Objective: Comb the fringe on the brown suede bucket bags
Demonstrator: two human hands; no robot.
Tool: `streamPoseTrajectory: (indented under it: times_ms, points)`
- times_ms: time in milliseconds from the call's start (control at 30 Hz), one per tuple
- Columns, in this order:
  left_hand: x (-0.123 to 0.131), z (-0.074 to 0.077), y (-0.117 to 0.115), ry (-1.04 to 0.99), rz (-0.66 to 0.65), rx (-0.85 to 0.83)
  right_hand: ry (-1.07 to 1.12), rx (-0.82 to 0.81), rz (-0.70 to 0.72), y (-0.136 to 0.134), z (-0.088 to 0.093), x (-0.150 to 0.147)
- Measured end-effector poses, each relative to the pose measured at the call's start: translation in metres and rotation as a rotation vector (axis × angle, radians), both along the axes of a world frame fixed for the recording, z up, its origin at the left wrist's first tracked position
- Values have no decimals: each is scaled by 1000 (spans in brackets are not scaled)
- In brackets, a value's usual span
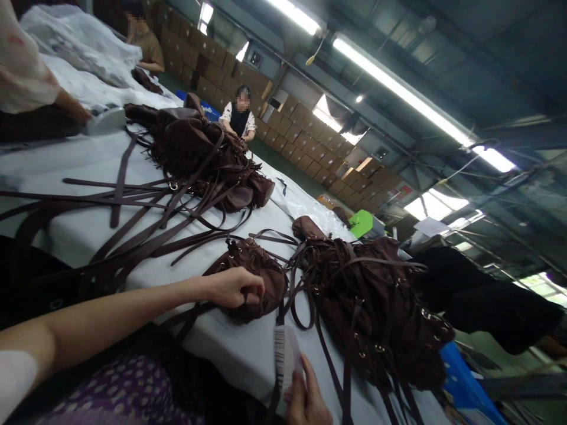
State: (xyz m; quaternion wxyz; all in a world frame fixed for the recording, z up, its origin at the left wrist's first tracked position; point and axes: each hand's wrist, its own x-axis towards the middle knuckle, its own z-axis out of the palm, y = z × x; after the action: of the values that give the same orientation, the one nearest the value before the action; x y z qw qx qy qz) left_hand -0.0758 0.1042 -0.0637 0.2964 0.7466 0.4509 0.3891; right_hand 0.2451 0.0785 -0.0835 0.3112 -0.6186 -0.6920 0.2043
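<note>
Lying on the white table [241, 342], the nearest brown bag [273, 284] sits beneath the person's left hand [241, 288], curled, its grip unclear; steady pressure should help. The right hand [308, 396], fingers closed, holds a comb [289, 357].

This is a factory workshop: brown bags [376, 307] lie heaped on a long white surface [248, 342], a co-worker [240, 122] is at its far edge, cartons [305, 137] stand stacked behind, and tube lights [398, 90] hang overhead.
</note>
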Motion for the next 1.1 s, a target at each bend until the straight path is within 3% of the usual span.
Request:
streamPoseTrajectory:
  times_ms: [100,200,300,400,567,700,833,967,1100]
  points:
    - [-17,8,-47,322,-170,-30,-87,103,109,25,9,-14]
    - [-31,15,-62,299,-181,-78,-135,161,304,45,14,-28]
    - [-38,13,-35,27,6,-93,-106,198,465,53,18,-47]
    - [-38,-13,5,-35,186,-192,-149,239,599,51,24,-69]
    - [-36,-66,35,73,141,-208,-573,350,761,45,19,-101]
    - [-40,-81,42,121,117,-192,-701,331,781,48,-8,-112]
    - [-44,-90,50,207,69,-150,-586,247,750,54,-37,-107]
    - [-48,-97,63,330,50,-67,-285,137,685,54,-60,-97]
    - [-52,-99,80,326,28,-56,-124,43,627,49,-72,-92]
